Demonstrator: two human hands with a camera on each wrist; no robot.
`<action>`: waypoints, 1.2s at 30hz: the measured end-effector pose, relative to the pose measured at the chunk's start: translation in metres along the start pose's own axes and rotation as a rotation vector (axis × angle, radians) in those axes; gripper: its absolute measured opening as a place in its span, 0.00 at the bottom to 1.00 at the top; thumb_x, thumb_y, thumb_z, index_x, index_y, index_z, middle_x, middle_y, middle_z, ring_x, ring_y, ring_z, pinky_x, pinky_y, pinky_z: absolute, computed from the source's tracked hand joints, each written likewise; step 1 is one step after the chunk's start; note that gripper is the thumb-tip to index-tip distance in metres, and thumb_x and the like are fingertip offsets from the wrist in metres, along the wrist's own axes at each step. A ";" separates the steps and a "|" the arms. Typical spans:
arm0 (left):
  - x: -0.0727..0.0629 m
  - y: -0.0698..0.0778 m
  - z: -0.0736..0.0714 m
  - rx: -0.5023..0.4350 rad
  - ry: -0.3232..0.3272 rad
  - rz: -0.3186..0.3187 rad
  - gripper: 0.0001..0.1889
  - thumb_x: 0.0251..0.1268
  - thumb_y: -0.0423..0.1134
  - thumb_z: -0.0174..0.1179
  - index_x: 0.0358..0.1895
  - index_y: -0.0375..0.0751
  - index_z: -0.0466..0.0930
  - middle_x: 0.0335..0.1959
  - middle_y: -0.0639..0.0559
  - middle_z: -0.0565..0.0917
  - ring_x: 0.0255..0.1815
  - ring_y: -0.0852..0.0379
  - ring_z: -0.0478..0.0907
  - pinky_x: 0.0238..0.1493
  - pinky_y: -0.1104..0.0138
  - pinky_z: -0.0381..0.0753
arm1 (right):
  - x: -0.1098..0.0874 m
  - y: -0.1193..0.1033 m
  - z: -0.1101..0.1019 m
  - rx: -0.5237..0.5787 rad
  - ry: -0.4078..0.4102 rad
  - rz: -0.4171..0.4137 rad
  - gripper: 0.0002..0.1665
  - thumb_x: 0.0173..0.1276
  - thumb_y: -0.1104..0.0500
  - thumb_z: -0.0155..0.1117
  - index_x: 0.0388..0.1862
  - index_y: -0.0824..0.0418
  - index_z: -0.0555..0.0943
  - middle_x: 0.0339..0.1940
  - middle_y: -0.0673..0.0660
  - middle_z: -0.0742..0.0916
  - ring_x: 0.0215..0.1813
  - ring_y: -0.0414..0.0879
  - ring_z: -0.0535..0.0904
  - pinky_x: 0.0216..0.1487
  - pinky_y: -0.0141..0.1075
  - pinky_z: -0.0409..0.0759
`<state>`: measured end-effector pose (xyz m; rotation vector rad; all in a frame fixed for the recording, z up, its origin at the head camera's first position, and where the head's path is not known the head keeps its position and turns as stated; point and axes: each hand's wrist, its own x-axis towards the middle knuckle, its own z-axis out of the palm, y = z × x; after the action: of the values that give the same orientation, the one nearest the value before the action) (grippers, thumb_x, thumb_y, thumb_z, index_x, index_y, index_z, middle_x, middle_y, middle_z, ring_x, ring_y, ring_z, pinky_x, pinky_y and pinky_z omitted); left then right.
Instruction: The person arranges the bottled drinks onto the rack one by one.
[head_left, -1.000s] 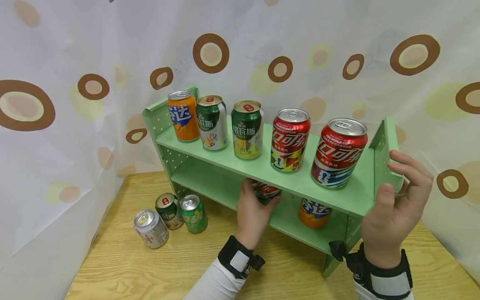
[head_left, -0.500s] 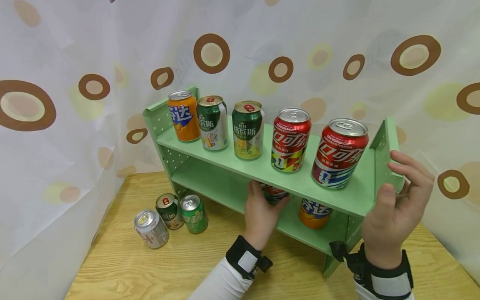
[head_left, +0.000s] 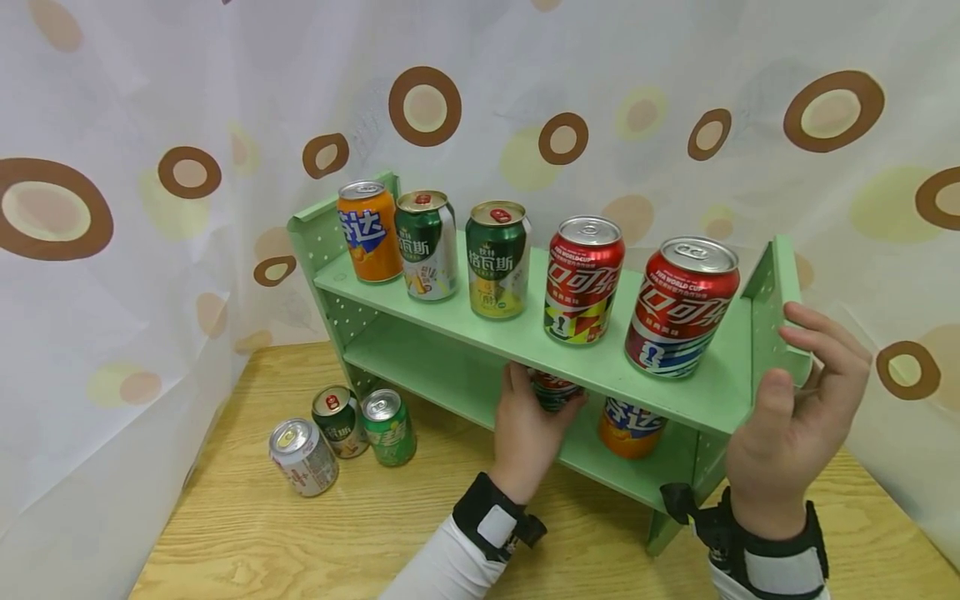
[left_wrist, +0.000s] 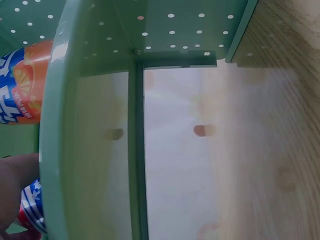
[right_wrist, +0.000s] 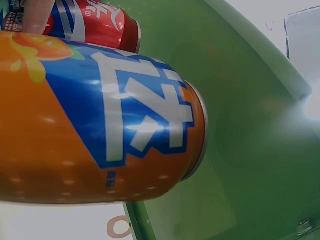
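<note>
My left hand grips a red cola can between thumb and fingers on the lower board of a green two-tier shelf. The upper board partly hides that can; its blue-and-white striped side shows in the left wrist view. To its right stands an orange Fanta can, upright on the same board. The right wrist view shows this Fanta can close up, with the cola can and a finger behind it. My right hand holds the shelf's right side panel, fingers curled at its front edge.
The upper board carries an orange Fanta can, two green kvass cans and two red cola cans. On the wooden table at left stand a white can, a dark green can and a green can.
My left hand has slid the cola can rightward along the lower board, closer to the Fanta can, and slowed. My right hand stays at the side panel.
</note>
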<state>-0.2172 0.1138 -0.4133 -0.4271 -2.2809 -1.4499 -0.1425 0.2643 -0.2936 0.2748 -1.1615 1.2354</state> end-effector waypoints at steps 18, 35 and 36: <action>0.008 -0.009 -0.071 0.141 -0.023 -0.002 0.36 0.60 0.43 0.76 0.66 0.34 0.68 0.59 0.38 0.77 0.58 0.42 0.79 0.53 0.51 0.83 | 0.001 -0.001 0.002 -0.003 0.011 0.005 0.23 0.66 0.53 0.69 0.41 0.74 0.76 0.52 0.63 0.83 0.62 0.54 0.76 0.64 0.35 0.71; 0.012 -0.076 -0.149 0.365 0.111 -0.092 0.37 0.64 0.45 0.73 0.68 0.28 0.68 0.60 0.31 0.75 0.60 0.34 0.75 0.57 0.45 0.77 | 0.000 -0.001 0.002 0.010 0.013 0.007 0.22 0.66 0.54 0.69 0.41 0.74 0.76 0.52 0.63 0.83 0.62 0.53 0.75 0.63 0.35 0.71; 0.011 -0.081 -0.150 0.373 0.108 -0.097 0.37 0.65 0.45 0.73 0.69 0.28 0.67 0.60 0.31 0.75 0.60 0.34 0.75 0.58 0.45 0.77 | 0.000 -0.001 0.002 0.010 0.012 0.007 0.23 0.66 0.54 0.69 0.41 0.74 0.76 0.52 0.63 0.83 0.62 0.53 0.75 0.63 0.35 0.71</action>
<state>-0.2384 -0.0554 -0.4144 -0.1238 -2.4383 -1.0248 -0.1428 0.2625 -0.2924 0.2703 -1.1472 1.2473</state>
